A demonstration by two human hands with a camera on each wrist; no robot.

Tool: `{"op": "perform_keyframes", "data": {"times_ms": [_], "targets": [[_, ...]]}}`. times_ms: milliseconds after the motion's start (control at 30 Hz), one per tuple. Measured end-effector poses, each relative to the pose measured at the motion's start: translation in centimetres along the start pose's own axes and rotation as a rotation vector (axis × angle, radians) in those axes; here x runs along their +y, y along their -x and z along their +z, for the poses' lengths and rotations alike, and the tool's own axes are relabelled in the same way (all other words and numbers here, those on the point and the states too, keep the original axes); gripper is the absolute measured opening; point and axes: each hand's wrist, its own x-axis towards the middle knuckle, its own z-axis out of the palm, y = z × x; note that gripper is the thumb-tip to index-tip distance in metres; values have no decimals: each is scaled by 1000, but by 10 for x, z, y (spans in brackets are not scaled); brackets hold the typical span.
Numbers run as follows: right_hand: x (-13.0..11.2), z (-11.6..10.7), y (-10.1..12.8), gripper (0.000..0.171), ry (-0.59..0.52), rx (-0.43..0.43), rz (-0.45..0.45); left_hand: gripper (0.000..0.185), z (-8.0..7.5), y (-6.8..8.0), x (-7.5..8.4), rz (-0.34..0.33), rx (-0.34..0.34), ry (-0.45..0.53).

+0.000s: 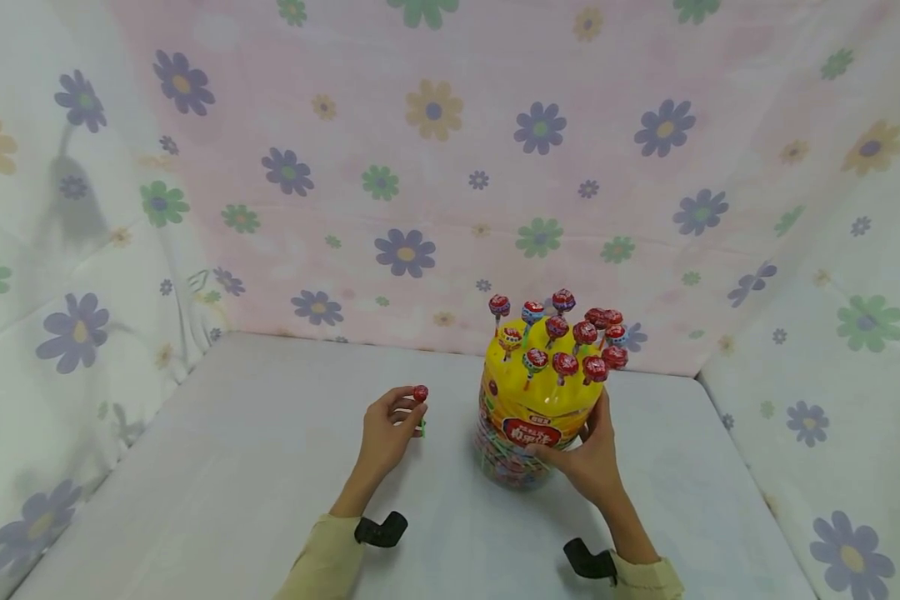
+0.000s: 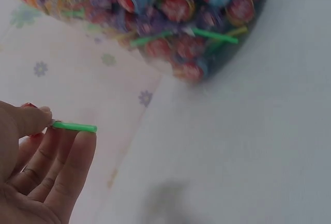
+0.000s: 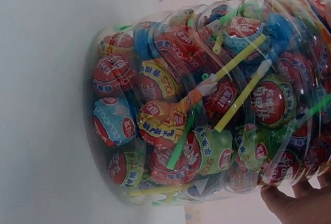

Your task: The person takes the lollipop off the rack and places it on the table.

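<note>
Lollipop [image 1: 420,393]: held in the left hand [image 1: 387,433], left of the tub [image 1: 528,450] and apart from it, above the table [image 1: 232,467]. The fingers are curled round its green stick [image 2: 75,127], thumb and fingertips pinching; in the head view the red wrapped head stands above the fingers, with the stick running down behind them. The left wrist view shows only the stick end clear of the fingers. Judged light and rigid; the thin stick is the sound place to grip, as the wrapper on the head is likely slick and crinkly, and the stick could turn in a loose pinch.

Appearance: small round head in red wrapper, green plastic stick.

Tub: stands upright on the table, right of centre. Clear plastic body packed with wrapped lollipops in red, blue, green and yellow, sticks lying at all angles. Yellow lid [image 1: 543,387] carries a cluster of lollipops [image 1: 566,337] standing upright in it, mostly red-headed. Judged fairly heavy when this full, smooth-walled and apt to slip.

Right hand [image 1: 588,458]: wrapped round the tub's right side and lower front, fingers curved against the wall, steadying it. The right wrist view shows fingertips [image 3: 289,203] on the clear wall.
</note>
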Motion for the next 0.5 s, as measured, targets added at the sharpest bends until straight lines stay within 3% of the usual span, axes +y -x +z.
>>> {"op": "perform_keyframes", "data": {"times_ms": [300,500], "targets": [[2,0,-1,105,-13,-7,-13,30,-4,-21,-30,-118,-6,-103],[2,0,1,105,1,6,0,30,0,-41,-42,-143,-37,-187]]}}
